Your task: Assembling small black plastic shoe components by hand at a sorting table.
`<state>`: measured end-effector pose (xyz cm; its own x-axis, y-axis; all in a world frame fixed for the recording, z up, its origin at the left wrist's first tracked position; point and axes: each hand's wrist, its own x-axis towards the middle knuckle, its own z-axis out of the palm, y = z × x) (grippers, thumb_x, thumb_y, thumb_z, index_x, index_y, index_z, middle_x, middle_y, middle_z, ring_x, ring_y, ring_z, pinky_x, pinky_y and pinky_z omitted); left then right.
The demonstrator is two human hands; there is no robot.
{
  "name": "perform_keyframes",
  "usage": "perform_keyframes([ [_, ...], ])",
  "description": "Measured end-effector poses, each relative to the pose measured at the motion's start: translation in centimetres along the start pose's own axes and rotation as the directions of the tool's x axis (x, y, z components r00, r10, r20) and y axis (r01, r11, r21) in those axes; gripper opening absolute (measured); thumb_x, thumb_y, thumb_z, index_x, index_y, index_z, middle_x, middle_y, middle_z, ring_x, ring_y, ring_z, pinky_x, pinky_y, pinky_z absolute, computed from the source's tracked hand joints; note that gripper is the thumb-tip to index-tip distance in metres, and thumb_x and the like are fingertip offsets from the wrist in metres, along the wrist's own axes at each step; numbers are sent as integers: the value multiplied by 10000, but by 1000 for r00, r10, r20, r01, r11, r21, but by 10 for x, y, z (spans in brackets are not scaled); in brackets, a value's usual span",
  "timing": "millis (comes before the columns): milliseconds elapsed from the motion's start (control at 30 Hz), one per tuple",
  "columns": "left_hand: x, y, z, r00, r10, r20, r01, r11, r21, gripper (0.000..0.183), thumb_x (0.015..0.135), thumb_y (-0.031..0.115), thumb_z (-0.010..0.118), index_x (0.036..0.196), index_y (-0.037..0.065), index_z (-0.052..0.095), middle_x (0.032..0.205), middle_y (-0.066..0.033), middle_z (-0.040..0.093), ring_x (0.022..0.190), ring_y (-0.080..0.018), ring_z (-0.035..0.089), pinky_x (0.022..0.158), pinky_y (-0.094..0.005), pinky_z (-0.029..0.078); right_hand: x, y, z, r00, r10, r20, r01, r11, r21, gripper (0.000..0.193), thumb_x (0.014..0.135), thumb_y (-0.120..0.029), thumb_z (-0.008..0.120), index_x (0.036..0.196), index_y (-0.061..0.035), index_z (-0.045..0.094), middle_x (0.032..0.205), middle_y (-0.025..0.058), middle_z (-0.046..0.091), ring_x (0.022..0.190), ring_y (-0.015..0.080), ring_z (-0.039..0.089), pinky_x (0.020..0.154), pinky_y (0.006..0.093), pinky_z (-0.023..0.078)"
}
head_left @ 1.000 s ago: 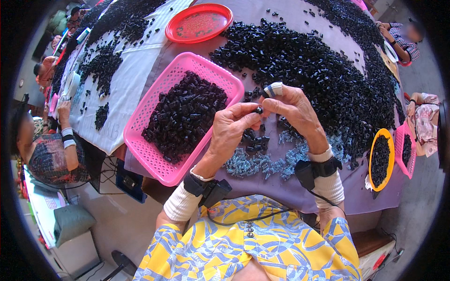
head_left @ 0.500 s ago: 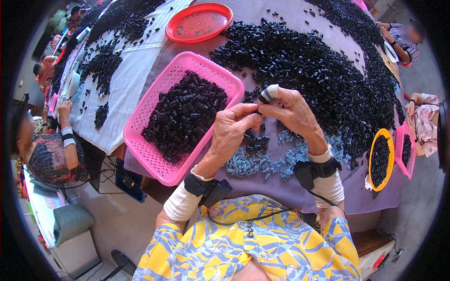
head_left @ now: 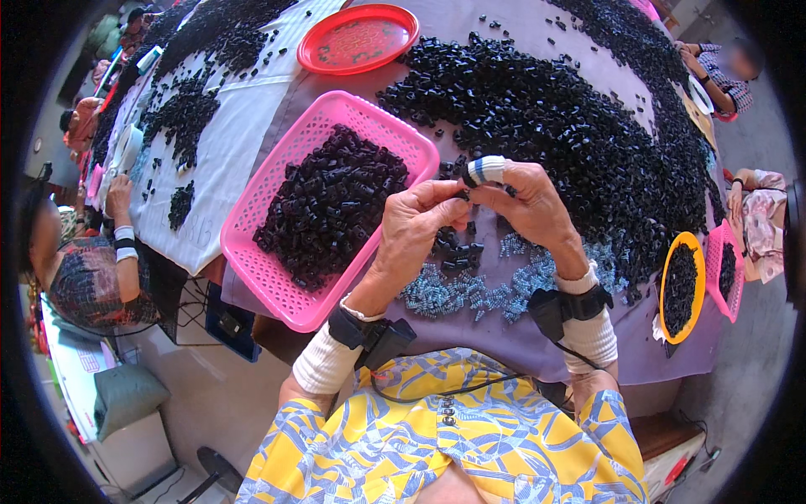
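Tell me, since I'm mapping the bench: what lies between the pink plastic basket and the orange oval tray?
In the head view, between pink plastic basket and orange oval tray: both hands, loose black parts, pale metal springs.

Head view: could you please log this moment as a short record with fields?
left hand: fingertips pinch a small black part, meeting the right hand
right hand: taped finger raised, fingers on the same part
pink basket: left of the hands, holds black parts
black pile: spread on the table beyond the hands
metal springs: heaped below the hands
red tray: far side
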<state>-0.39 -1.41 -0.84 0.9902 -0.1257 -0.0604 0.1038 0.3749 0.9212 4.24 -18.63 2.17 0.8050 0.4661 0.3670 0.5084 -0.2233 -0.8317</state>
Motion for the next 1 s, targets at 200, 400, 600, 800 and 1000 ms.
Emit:
perform_keyframes([
  [200, 0, 0, -3, 1000, 9, 16, -9, 999, 39, 203, 838, 77, 648, 1017, -19, 640, 837, -79, 667, 712, -117, 624, 679, -251, 522, 2, -2, -6, 998, 16, 67, -2, 979, -203, 149, 739, -110, 696, 851, -36, 635, 696, 113, 605, 596, 237, 582, 559, 311, 464],
  [400, 0, -1, -1, 1000, 0, -4, 0, 1000, 29, 210, 844, 95, 645, 1020, -20, 640, 838, -77, 667, 710, -114, 623, 679, -245, 520, 1, 2, 0, 997, -70, -14, 68, 991, -120, 152, 744, -132, 698, 819, -26, 619, 673, 116, 592, 575, 226, 570, 531, 316, 442],
  [600, 0, 1, -3, 1000, 2, 3, -2, 999, 34, 217, 845, 90, 643, 1031, -21, 633, 848, -86, 670, 716, -115, 626, 678, -250, 524, 1, 4, -1, 997, 65, -50, -71, 987, -143, 151, 756, -138, 693, 814, -22, 614, 647, 111, 573, 557, 237, 548, 520, 321, 425],
  [800, -1, -1, -10, 997, -24, -67, 21, 998, -55, 209, 856, 78, 624, 1043, -15, 627, 867, -98, 664, 708, -129, 629, 682, -261, 534, -9, 43, 1, 997, 25, 71, 24, 791, -611, 148, 731, -174, 679, 806, -53, 640, 728, 101, 587, 728, 267, 561, 706, 375, 422],
  [1000, 1, -1, -9, 998, -22, -61, 18, 998, -60, 212, 859, 74, 619, 1053, -11, 622, 873, -100, 663, 707, -130, 632, 674, -260, 540, -15, 59, 17, 971, 22, 238, 181, 579, -795, 56, 718, -136, 640, 742, -90, 620, 788, 56, 609, 855, 222, 542, 786, 376, 382],
])
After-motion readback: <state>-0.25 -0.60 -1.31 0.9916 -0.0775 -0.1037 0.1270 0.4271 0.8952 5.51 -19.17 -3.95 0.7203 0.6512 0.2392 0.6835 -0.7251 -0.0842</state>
